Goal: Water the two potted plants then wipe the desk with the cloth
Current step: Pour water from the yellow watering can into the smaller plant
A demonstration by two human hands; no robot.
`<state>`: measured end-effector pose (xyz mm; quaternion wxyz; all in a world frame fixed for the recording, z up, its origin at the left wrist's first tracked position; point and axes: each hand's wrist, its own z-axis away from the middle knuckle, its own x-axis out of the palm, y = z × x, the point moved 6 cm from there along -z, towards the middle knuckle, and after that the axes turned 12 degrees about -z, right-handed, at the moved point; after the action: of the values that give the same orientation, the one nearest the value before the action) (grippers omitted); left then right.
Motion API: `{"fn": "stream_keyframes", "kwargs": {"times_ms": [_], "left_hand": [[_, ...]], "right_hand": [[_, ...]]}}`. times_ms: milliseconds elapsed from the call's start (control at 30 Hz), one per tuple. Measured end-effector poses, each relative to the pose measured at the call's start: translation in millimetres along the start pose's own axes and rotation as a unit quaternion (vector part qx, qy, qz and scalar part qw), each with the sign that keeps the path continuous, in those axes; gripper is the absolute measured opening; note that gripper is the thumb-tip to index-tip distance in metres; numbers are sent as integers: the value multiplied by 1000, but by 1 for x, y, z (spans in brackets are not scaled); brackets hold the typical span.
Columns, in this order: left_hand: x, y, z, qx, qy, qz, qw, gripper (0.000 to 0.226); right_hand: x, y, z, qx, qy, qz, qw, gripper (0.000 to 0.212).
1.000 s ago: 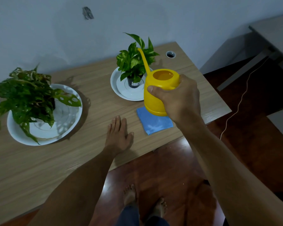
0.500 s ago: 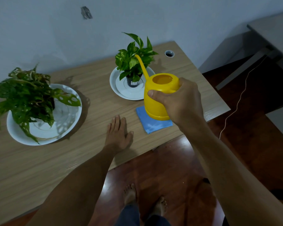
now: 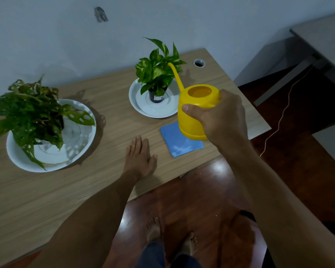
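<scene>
My right hand (image 3: 223,117) grips a yellow watering can (image 3: 193,111) held above the desk, its long spout reaching up among the leaves of the small potted plant (image 3: 157,72). That plant stands in a black pot on a white saucer (image 3: 143,105). A larger plant with holed leaves (image 3: 31,111) sits in a wide white dish (image 3: 75,151) at the left. A folded blue cloth (image 3: 179,142) lies on the desk under the can. My left hand (image 3: 139,157) rests flat on the wooden desk (image 3: 104,97), fingers slightly apart, holding nothing.
A round cable hole (image 3: 199,63) sits at the desk's far right corner. The wall runs right behind the desk. A grey table (image 3: 321,35) stands to the right, with a thin cable (image 3: 278,122) trailing over the dark wooden floor. My bare feet (image 3: 170,236) are below the desk edge.
The watering can has shifted slightly with my right hand, its spout staying by the small plant's leaves. My left hand has stayed flat on the desk.
</scene>
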<state>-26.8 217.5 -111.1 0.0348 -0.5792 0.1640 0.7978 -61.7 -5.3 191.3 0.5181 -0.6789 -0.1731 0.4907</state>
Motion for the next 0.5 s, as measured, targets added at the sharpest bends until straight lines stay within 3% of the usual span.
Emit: {"fn": "stream_keyframes", "kwargs": {"times_ms": [500], "left_hand": [[3, -2, 1, -1, 29, 20, 999, 97]], "right_hand": [[8, -12, 10, -23, -25, -18, 999, 73]]}}
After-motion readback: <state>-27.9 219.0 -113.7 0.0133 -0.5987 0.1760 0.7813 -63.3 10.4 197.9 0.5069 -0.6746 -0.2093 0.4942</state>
